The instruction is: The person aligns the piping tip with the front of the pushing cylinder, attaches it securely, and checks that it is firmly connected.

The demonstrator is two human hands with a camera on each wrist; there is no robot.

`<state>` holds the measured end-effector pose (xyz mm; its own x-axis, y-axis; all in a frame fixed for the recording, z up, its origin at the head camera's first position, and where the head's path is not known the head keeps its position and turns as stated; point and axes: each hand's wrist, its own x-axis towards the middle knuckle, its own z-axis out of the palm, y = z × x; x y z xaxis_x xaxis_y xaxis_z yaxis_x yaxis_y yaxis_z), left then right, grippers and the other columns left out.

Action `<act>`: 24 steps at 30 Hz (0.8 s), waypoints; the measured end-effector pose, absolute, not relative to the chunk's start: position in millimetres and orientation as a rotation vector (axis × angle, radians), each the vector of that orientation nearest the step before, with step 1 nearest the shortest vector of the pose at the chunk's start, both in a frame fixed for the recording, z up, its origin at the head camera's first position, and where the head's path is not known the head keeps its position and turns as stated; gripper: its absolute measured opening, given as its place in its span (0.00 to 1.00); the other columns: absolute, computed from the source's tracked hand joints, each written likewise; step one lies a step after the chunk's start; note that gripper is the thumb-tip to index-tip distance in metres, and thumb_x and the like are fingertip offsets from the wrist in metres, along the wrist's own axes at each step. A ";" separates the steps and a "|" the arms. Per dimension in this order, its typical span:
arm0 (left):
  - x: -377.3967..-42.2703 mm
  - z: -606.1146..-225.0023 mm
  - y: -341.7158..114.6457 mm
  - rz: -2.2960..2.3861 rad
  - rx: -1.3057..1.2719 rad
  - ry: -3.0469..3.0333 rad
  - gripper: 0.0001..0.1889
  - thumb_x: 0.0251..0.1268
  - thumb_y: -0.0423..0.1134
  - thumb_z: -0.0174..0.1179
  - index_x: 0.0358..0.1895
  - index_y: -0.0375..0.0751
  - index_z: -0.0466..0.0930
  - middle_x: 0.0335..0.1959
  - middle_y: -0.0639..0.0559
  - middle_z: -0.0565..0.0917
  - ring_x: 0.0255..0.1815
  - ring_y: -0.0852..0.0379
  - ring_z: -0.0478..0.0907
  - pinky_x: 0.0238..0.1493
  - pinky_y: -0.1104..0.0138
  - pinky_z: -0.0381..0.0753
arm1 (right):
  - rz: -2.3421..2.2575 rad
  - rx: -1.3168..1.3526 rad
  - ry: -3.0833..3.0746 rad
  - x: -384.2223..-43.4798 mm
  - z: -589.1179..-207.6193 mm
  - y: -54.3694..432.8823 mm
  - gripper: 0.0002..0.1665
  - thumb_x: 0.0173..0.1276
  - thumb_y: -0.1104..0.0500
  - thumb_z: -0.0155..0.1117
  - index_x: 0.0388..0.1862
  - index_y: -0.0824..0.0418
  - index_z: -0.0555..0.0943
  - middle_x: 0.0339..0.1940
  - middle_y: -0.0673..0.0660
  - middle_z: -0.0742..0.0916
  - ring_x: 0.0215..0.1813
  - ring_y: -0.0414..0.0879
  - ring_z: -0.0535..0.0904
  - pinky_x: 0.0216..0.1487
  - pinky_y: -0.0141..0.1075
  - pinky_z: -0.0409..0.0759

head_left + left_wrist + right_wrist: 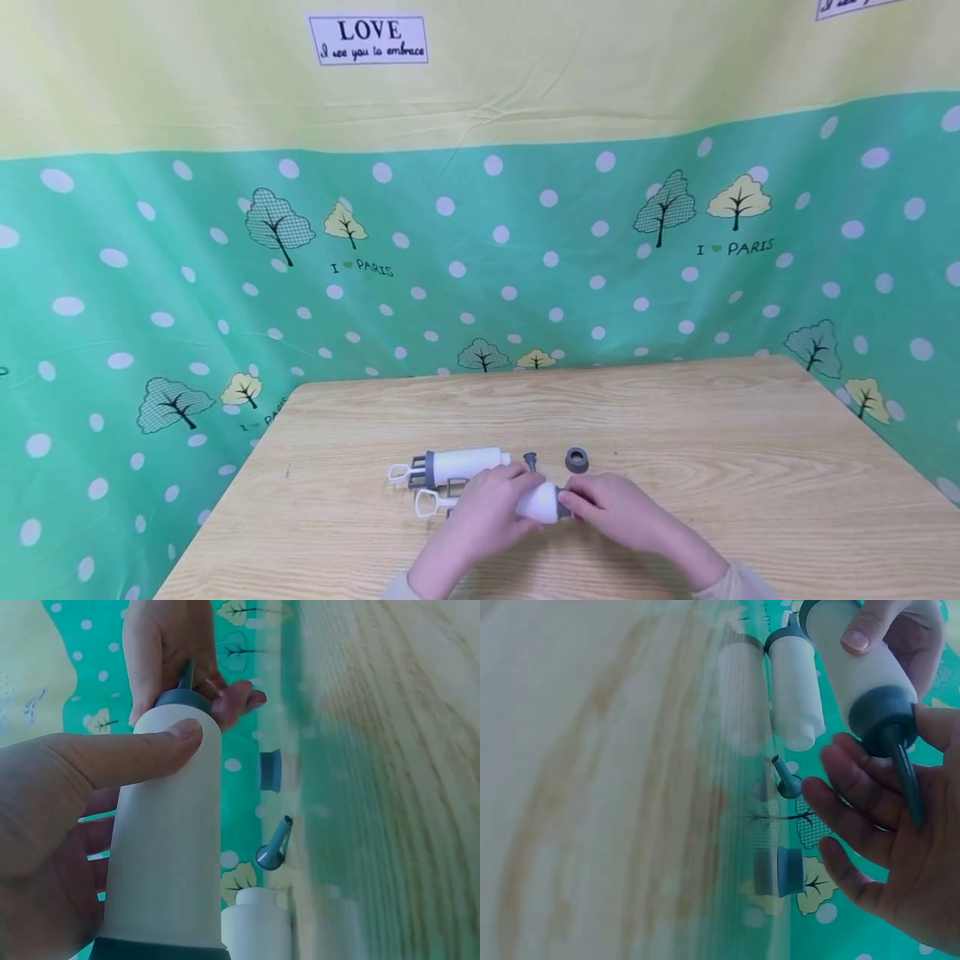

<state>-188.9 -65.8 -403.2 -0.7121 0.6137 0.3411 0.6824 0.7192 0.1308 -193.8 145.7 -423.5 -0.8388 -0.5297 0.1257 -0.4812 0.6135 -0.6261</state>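
- The left hand point(486, 510) grips a white tube point(536, 504) above the table point(697, 417); the right hand point(618, 508) pinches its grey nozzle cap point(885, 718).
- Best, I judge: steady the tube and work the nozzle cap squarely (tilting could strain it).
- Smooth, plastic-looking cylinder; tapering spout point(906, 776); wood-grained tabletop.

Smooth matt plastic is seen on the tube point(165, 840) and its nozzle point(905, 776), faintly glossy wood grain on the counter point(750, 442), creased cloth on the backdrop point(420, 208) above.
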 end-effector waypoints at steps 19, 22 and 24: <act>-187.6 -417.9 -63.5 -0.279 -1.040 -2.843 0.27 0.37 0.52 0.71 0.45 0.45 0.80 0.35 0.56 0.81 0.31 0.64 0.75 0.32 0.75 0.73 | -0.871 -0.973 2.785 -195.4 -427.0 145.2 0.12 0.62 0.43 0.58 0.35 0.48 0.77 0.25 0.35 0.76 0.27 0.28 0.69 0.28 0.26 0.69; -188.3 -421.0 -62.2 -0.257 -1.044 -2.841 0.27 0.36 0.53 0.71 0.44 0.46 0.80 0.34 0.56 0.81 0.30 0.64 0.75 0.30 0.75 0.72 | -0.832 -0.975 2.789 -196.1 -427.7 145.2 0.11 0.61 0.43 0.58 0.35 0.48 0.78 0.24 0.35 0.75 0.26 0.28 0.68 0.27 0.26 0.68; -189.0 -422.5 -61.6 -0.251 -1.046 -2.842 0.27 0.36 0.54 0.71 0.44 0.46 0.80 0.34 0.57 0.80 0.30 0.64 0.75 0.30 0.75 0.71 | -0.823 -0.972 2.785 -196.5 -427.9 145.5 0.11 0.61 0.44 0.58 0.35 0.48 0.78 0.24 0.35 0.75 0.26 0.28 0.68 0.27 0.26 0.68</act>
